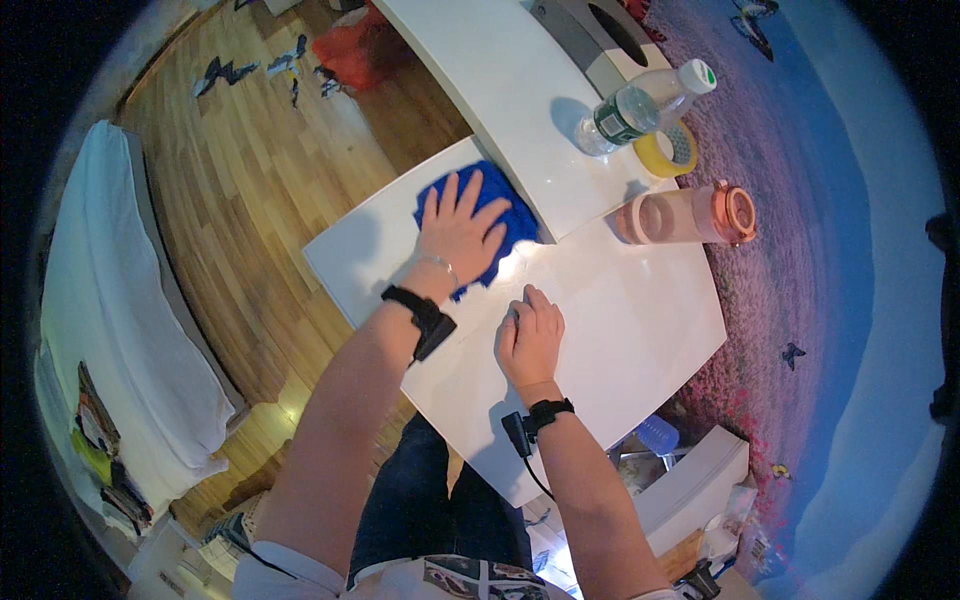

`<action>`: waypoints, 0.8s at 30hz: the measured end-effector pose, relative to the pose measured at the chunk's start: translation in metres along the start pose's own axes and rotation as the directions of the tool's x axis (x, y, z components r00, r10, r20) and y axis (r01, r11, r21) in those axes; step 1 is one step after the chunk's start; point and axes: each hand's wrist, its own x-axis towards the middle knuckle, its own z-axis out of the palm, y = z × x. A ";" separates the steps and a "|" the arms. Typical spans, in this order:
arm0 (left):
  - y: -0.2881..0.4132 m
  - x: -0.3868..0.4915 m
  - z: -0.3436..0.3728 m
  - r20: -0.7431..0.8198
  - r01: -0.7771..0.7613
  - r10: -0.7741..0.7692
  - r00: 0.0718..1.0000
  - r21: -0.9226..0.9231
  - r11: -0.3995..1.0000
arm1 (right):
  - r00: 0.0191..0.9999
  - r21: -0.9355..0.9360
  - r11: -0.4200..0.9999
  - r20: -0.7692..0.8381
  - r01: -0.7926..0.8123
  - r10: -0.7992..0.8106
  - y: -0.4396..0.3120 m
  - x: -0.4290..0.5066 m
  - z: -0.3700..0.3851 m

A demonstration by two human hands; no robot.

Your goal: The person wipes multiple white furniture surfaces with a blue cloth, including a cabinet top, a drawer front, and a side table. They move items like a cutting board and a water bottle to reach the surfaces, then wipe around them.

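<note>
My left hand (461,229) lies flat with its fingers spread on a blue cloth (517,217), near the corner where two white surfaces meet. The cloth rests on the lower white tabletop (630,315) against the edge of the raised white surface (480,67). Nearer to my body, my right hand (532,337) rests on the tabletop with its fingers loosely curled; whether anything is under them cannot be seen. Each wrist bears a black strap with a small device.
A pink-lidded bottle (682,215), a clear plastic bottle (637,109), a yellow tape roll (667,150) and a grey tissue box (592,37) stand to the right. A red bag (360,49) lies on the wooden floor. A white-covered bed (127,300) is at left.
</note>
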 end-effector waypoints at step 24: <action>0.006 -0.012 -0.010 0.045 0.213 -0.217 0.975 0.078 0.974 | 1.000 -0.014 1.000 0.001 0.006 -0.006 -0.001 -0.002 0.003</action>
